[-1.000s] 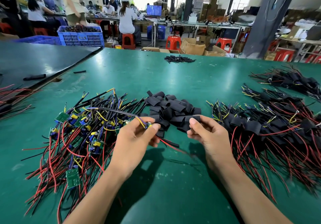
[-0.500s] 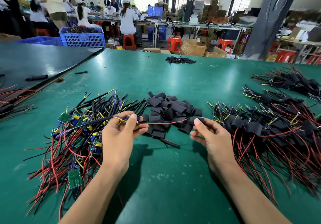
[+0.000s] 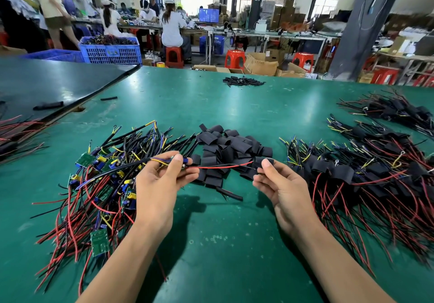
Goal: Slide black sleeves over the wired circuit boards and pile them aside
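A small wired circuit board [image 3: 184,161] is pinched in the left hand [image 3: 159,185], its red and black leads running level toward 3 o'clock to a black sleeve [image 3: 260,161] pinched in the right hand [image 3: 279,185]. Loose flat sleeves [image 3: 230,147] heap at 12 o'clock, bare boards [image 3: 101,185] at 9, sleeved boards [image 3: 375,180] at 3
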Demonstrator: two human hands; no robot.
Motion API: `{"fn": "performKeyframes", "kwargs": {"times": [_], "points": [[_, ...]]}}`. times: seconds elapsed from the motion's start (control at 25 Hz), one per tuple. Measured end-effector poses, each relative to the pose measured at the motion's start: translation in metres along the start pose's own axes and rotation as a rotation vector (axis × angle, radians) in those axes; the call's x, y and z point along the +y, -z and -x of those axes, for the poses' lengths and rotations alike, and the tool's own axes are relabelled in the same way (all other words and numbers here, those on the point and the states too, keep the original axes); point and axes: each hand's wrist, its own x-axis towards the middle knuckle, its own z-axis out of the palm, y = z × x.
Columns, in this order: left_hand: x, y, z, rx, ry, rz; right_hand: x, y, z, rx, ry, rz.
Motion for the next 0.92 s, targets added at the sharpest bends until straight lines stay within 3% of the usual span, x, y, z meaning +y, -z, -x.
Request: {"fn": "performKeyframes", "kwargs": {"times": [0.32,0.92], "points": [[0.0001,0.0037,-0.0041,0.021,0.009,0.026,-0.0057,-0.0048,0.0049,-0.161,-0.104,-0.048],[0.002,0.0059,-0.0057,0.048,0.027,0.047,-0.0055,-0.0005,0.0048,-0.274,-0.061,0.018]]}}
